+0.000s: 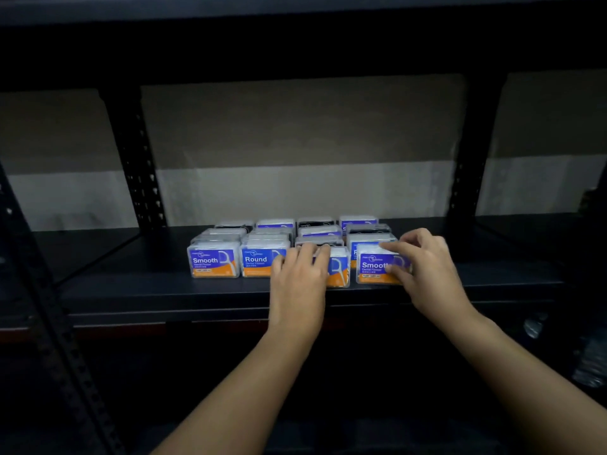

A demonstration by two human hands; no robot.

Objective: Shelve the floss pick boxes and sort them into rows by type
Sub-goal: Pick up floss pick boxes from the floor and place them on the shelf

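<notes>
Left hand (297, 274) lay over the third front box (338, 267), fingers curled onto its top edge, thumb side against the "Round" box (259, 261); it gripped the box from the front. Right hand (423, 267) pinched the front "Smooth" box at right (374, 268), fingers (394, 248) curled along the lid, thumb low on its label.

Boxes stood on the dark shelf (164, 290) in four rows running front to back, near the front lip. Leftmost front box (213, 262) read "Smooth", next to it the "Round" one, touching or nearly so. Both hand-held boxes sat a little forward of those two. Boxes behind (315, 229) were blurred; labels mostly unreadable, some blue, some dark-lidded.

Black slotted uprights (138, 159) stood at the shelf's back, pale wall (295, 159) behind. Something clear and crinkled (591, 362) showed low at right, unidentifiable.
</notes>
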